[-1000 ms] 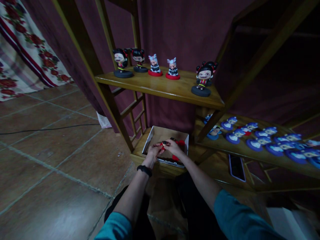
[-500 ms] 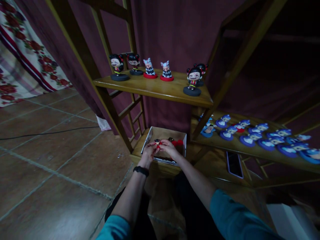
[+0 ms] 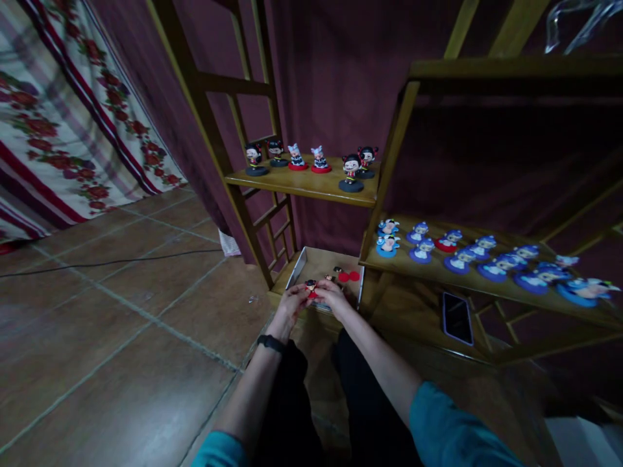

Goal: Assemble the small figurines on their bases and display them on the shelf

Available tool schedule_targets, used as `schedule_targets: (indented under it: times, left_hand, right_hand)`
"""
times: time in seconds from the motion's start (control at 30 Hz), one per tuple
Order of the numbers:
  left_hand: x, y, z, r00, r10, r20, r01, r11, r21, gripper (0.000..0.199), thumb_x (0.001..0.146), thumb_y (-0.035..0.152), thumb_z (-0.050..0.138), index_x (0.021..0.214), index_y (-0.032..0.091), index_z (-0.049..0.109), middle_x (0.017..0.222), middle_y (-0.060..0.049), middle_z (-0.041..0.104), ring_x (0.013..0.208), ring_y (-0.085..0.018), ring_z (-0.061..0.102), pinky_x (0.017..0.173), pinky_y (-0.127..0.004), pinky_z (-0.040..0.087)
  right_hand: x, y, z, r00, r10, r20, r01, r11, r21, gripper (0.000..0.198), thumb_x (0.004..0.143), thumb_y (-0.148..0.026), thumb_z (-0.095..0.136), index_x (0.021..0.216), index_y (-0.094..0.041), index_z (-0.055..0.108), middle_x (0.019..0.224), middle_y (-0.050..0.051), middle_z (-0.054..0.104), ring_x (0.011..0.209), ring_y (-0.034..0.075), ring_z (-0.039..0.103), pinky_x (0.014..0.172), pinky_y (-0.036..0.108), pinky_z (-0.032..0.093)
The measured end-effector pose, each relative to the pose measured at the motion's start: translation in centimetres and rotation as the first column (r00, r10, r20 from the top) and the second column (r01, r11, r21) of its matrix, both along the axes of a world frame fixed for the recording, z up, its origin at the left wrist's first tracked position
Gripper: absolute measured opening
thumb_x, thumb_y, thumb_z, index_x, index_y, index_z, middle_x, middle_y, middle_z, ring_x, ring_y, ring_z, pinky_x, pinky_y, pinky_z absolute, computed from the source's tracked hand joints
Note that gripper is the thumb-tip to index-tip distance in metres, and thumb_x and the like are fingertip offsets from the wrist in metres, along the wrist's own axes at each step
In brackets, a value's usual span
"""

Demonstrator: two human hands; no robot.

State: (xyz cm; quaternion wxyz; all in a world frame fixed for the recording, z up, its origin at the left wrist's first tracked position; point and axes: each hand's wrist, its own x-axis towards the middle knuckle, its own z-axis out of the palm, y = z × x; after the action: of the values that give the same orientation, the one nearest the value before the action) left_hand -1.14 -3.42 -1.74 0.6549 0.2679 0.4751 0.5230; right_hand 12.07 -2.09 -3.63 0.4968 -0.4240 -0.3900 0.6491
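Observation:
Between my two hands is a small figurine with black hair and a red lower part. My left hand has its fingers closed on the left side of it. From the other side, my right hand grips it too. Both hands are over the near edge of a shallow white-edged cardboard box. Inside the box lie red round bases and a few small figure parts, partly covered by my right hand.
Above the box, a wooden shelf bears several black-haired figurines and two white-haired ones on red bases. A lower shelf to the right carries rows of blue-purple figurines. A phone lies beneath it. A black cable crosses the tiled floor.
My view has tilted up and moved back, so more of the upper shelving shows. The figurine has come slightly nearer me, to the box's front edge, still between both hands.

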Motion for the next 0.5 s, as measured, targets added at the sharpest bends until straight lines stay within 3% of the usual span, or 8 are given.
schedule_targets:
  times: [0.23,0.5]
  left_hand:
    - [0.4,-4.8,-0.6,0.997,-0.033,-0.076,0.040,0.995,0.087,0.022,0.064,0.009,0.071,0.084,0.011,0.063,0.069,-0.004,0.065,0.055,-0.010,0.059,0.055,-0.020,0.049]
    - [2.5,-7.8,-1.6,0.978,0.129,-0.166,-0.091,0.972,0.218,0.033,0.059,0.011,0.072,0.090,0.014,0.063,0.069,-0.002,0.066,0.058,-0.010,0.059,0.056,-0.019,0.046]
  right_hand:
    - [0.8,-4.7,-1.2,0.992,0.097,-0.084,-0.098,0.995,-0.003,0.033,0.060,-0.027,0.071,0.090,-0.019,0.060,0.092,0.005,0.066,0.079,0.017,0.064,0.075,0.033,0.051]
    - [1.2,-6.5,-1.5,0.998,0.057,-0.008,-0.056,0.991,0.118,0.033,0.056,-0.026,0.070,0.087,-0.019,0.060,0.090,0.004,0.068,0.087,0.019,0.062,0.079,0.033,0.048]
